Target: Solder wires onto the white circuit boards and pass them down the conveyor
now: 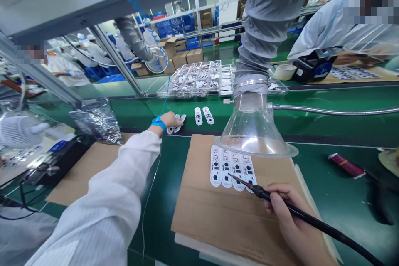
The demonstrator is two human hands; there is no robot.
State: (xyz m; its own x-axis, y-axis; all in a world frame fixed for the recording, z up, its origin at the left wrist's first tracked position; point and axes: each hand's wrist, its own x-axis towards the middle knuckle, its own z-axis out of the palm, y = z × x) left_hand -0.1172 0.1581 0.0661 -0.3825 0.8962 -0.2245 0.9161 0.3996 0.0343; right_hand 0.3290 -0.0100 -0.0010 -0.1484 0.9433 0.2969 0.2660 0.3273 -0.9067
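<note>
My left hand [171, 119], with a blue strap at the wrist, reaches far forward to the green belt. Its fingers are closed on a small bunch of white circuit boards [176, 129], partly hidden by the hand. Held like a pen in my right hand [288, 208] is a black soldering iron [261, 193]. The iron's tip points left, over a row of several white, round-ended circuit boards [215, 166]. These boards lie side by side on a brown cardboard sheet [199, 203], with black parts and thin red wires on them.
A clear fume hood [257, 133] hangs over the boards' far ends. Two loose boards [203, 115] lie on the belt, before stacked clear trays [196, 79]. A bundle of red and black wires [346, 165] lies at right. Co-workers in white sit across and at left.
</note>
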